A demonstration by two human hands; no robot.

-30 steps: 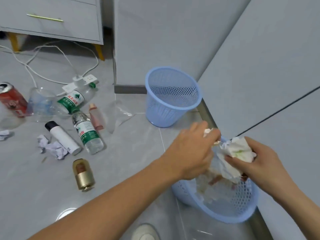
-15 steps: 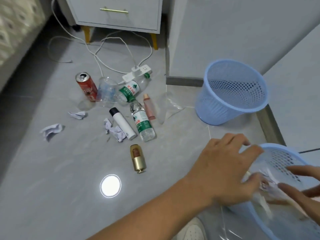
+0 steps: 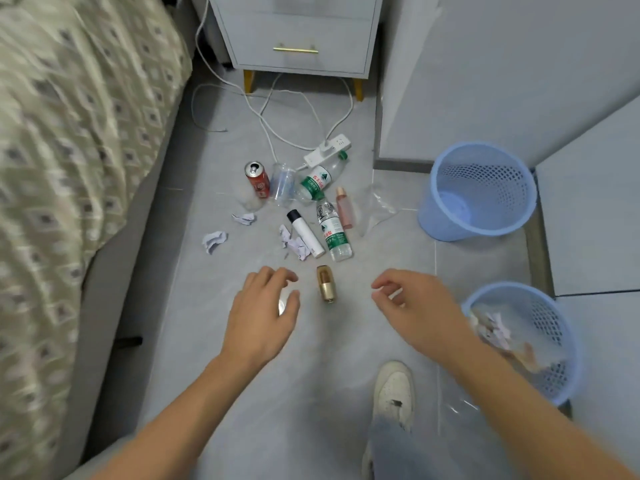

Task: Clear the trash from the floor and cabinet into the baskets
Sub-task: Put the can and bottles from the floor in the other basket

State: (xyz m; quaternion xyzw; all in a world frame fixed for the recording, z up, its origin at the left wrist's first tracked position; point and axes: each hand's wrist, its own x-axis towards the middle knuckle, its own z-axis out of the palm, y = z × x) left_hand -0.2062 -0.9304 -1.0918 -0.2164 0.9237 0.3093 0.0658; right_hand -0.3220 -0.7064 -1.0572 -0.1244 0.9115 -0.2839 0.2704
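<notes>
My left hand [image 3: 265,315] and my right hand [image 3: 417,308] hover open and empty over the grey floor, either side of a small gold bottle [image 3: 325,284]. Beyond it lie a plastic water bottle [image 3: 332,232], a second water bottle [image 3: 318,180], a white tube with a black cap [image 3: 304,232], a pink bottle [image 3: 344,207], a red can [image 3: 258,180], a clear cup [image 3: 283,184] and crumpled paper [image 3: 294,245] [image 3: 214,240] [image 3: 245,218]. The near blue basket [image 3: 554,386] at my right holds crumpled tissue. The far blue basket [image 3: 450,223] looks empty.
A bed with a patterned cover [image 3: 69,133] fills the left side. A grey bedside cabinet [image 3: 298,36] stands at the back, with white cables and a power strip [image 3: 327,148] on the floor before it. Clear plastic wrap [image 3: 379,206] lies near the far basket. My shoe [image 3: 394,393] is at bottom.
Both hands let go of the tissue into the near basket and moved left, out over the floor. The view swung left and back, bringing the bed into sight.
</notes>
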